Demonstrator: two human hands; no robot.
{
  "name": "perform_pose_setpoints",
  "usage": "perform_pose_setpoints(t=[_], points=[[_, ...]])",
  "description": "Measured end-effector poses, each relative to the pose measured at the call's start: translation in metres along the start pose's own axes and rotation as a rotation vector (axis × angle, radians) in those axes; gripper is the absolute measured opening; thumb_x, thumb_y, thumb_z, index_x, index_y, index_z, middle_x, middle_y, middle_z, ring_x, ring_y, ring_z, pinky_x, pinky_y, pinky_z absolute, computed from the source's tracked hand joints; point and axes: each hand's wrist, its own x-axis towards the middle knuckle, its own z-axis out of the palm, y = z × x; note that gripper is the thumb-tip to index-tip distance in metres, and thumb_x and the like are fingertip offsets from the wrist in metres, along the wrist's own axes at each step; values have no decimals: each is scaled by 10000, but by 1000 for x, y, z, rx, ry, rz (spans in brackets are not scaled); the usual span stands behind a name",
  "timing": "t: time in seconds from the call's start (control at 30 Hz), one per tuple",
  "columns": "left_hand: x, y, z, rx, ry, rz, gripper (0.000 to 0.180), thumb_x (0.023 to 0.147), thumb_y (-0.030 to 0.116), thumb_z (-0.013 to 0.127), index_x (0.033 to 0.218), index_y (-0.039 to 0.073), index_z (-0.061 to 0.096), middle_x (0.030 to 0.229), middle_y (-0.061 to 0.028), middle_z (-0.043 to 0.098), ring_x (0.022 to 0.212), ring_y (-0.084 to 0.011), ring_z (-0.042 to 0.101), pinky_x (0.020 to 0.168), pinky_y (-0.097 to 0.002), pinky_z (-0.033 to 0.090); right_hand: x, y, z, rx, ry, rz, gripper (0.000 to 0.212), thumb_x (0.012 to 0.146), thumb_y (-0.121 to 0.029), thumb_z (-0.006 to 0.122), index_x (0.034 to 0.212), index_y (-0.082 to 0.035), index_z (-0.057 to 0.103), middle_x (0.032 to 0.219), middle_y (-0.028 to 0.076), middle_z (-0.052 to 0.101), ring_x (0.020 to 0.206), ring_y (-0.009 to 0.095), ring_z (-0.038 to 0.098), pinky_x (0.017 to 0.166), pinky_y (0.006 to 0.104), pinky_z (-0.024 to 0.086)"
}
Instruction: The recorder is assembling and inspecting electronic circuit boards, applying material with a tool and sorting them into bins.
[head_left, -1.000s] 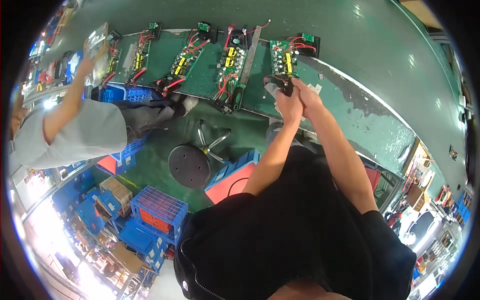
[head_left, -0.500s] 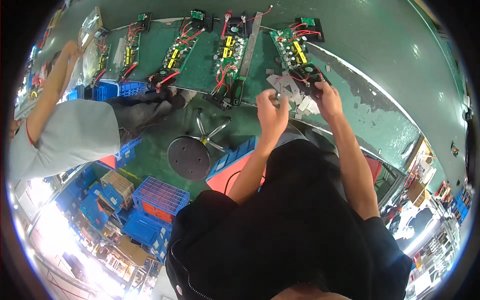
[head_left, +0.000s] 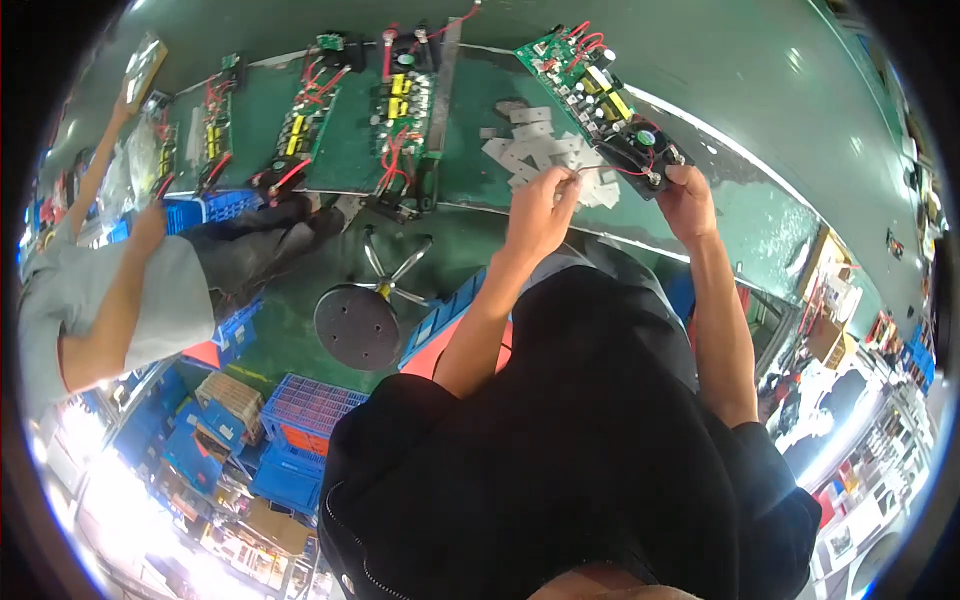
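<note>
A long green circuit board (head_left: 572, 78) with yellow transformers and red wires lies slanted over the bench, in front of me on the right. At its near end is a black end panel with a fan (head_left: 630, 150). My right hand (head_left: 690, 205) is closed on the corner of that panel, thumb on top. From the panel a thin red wire (head_left: 612, 169) runs left to my left hand (head_left: 540, 212), whose thumb and forefinger pinch its end. Loose grey-white flat pieces (head_left: 530, 150) lie on the bench beneath and beside the board.
Several similar board assemblies (head_left: 402, 110) stand in a row to the left, beside a metal strip (head_left: 446, 85). A co-worker in a grey shirt (head_left: 150, 290) sits at the far left. A round black stool (head_left: 357, 326) and blue crates (head_left: 310, 405) are on the floor.
The board's near end now sits tilted toward me, and its black far-end piece is out of sight. My left fingers have closed on the red wire. The view has shifted; the co-worker's arms have moved.
</note>
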Motion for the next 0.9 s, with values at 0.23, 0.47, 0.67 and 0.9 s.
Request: perform_pose_setpoints(t=[0.23,0.47,0.67,0.9], points=[[-18,27,39,126,-291,31,193,881,196,575,951,20,611,731,-132,625,633,-254,601,605,-327,456,-52,-51,-94,-145,-56,-126,497,724,-91,466,1169,127,507,1094,173,614,973,262,613,931,362,455],[-31,54,119,352,-450,189,207,910,182,506,943,13,621,935,-169,609,890,-365,569,763,-404,458,-82,-59,-242,-930,275,19,263,682,-146,561,877,-57,713,831,80,675,846,158,622,781,297,478],[-45,48,175,432,-577,79,241,913,198,493,983,14,632,895,-179,591,897,-357,571,786,-406,450,-97,-18,-316,-565,172,-55,211,670,-167,637,751,27,658,693,73,626,662,154,576,627,292,457],[-49,62,257,285,-327,-41,183,861,181,642,842,2,607,669,-32,607,591,-84,530,552,-247,424,-112,-27,-346,-1438,736,-603,574,704,-259,674,1179,4,488,1083,204,553,1036,389,494,886,491,386]])
